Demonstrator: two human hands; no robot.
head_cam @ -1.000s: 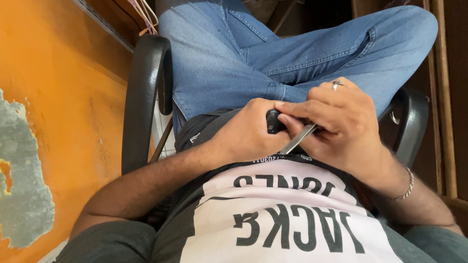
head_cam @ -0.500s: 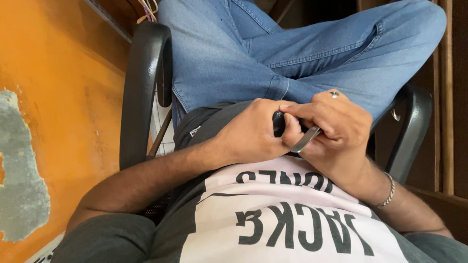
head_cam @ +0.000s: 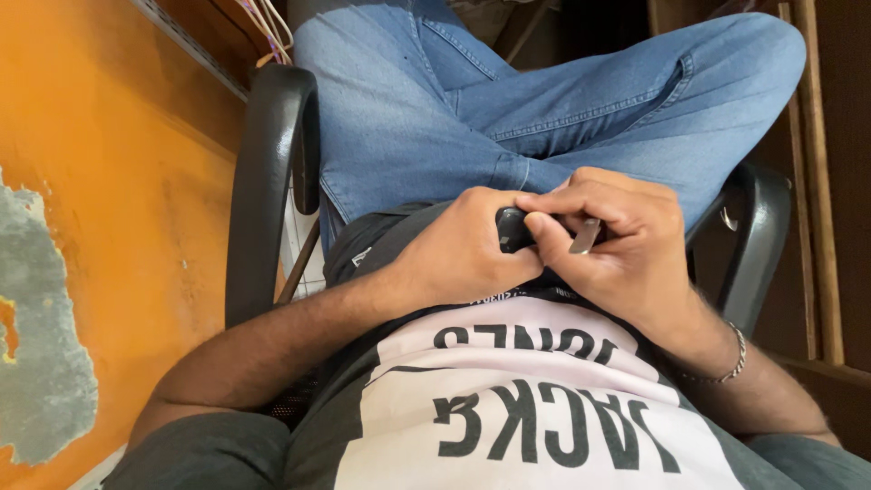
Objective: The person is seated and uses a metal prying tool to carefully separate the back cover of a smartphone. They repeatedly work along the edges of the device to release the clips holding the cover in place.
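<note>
I sit in a black chair, looking down at my lap, blue jeans and a grey-and-white shirt. My left hand (head_cam: pixel 463 249) is closed around the black handle of a small tool (head_cam: pixel 513 229). My right hand (head_cam: pixel 617 240) curls over the same tool from the right, its thumb pressing on the black part. A short grey metal tip (head_cam: pixel 585 236) sticks out between the right fingers. Most of the tool is hidden inside both fists. A metal bracelet (head_cam: pixel 726 367) circles my right wrist.
The chair's black left armrest (head_cam: pixel 263 191) and right armrest (head_cam: pixel 753 245) flank my legs. An orange wall with a grey patch of worn paint (head_cam: pixel 91 227) fills the left. Wooden strips (head_cam: pixel 812 181) run along the right. Cables (head_cam: pixel 268 27) hang at the top.
My right hand has curled tighter over the tool, hiding more of the metal part and the ring. The view has shifted slightly, so hands and legs sit lower in the frame.
</note>
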